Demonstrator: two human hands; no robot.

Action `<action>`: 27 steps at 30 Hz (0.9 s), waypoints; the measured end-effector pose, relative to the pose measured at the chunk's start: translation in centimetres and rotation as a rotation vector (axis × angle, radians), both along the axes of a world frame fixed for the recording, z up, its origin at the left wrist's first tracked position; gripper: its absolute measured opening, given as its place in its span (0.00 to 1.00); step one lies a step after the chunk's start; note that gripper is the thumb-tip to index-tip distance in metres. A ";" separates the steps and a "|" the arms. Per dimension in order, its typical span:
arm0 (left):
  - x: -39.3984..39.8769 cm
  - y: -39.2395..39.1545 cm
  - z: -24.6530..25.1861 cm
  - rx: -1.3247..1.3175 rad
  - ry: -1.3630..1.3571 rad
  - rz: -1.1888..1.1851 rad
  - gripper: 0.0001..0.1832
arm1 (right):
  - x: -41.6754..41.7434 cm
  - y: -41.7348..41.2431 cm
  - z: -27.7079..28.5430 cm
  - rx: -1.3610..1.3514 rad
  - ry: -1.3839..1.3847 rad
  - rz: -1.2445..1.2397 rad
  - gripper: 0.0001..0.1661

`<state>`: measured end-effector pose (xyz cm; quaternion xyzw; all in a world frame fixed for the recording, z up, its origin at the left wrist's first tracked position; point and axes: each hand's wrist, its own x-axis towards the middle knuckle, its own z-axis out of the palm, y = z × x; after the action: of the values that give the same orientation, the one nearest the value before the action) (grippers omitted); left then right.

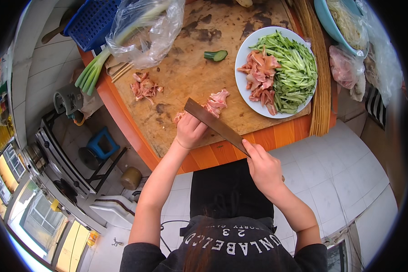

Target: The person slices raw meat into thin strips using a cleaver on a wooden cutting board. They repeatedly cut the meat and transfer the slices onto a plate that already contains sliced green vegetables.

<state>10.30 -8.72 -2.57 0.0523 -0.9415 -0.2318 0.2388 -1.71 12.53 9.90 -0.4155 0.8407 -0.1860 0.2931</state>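
My right hand grips the handle end of a cleaver, its dark blade slanting up and left over the chopping board. My left hand is on a piece of pinkish meat, possibly pig's ear, right beside the blade. The blade hides some of the meat and my left fingertips. Left of it, a small pile of cut meat lies on the wooden chopping board. A white plate at the right holds meat slices next to shredded cucumber.
A cucumber stub lies near the board's middle. Scallions, a clear plastic bag and a blue basket occupy the far left. Dry noodle sticks line the right table edge, near bagged meat and a teal bowl.
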 end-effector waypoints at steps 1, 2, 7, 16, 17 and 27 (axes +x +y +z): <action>0.0 0.0 0.0 0.003 -0.004 -0.007 0.15 | 0.1 -0.3 -0.1 -0.010 0.001 -0.004 0.27; 0.0 0.0 0.0 0.007 -0.008 -0.014 0.15 | 0.1 -0.5 -0.3 -0.020 0.003 -0.007 0.27; -0.5 -0.2 0.8 0.024 -0.008 -0.017 0.14 | 0.4 -1.7 -1.1 -0.012 0.030 0.017 0.27; 0.8 -0.1 -0.5 0.078 -0.071 -0.084 0.10 | 0.2 -4.5 -3.9 0.030 0.034 0.053 0.23; 0.8 -0.1 -0.6 0.075 -0.062 -0.084 0.10 | 0.6 -4.7 -4.5 0.029 0.033 0.042 0.22; -0.4 -0.1 1.7 0.028 -0.035 0.070 0.11 | -0.7 -3.1 -2.1 -0.081 -0.052 -0.015 0.29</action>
<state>9.90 -8.83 -0.89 0.0929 -0.9398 -0.2357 0.2294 -2.44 9.46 7.78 -0.4155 0.8279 -0.2326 0.2963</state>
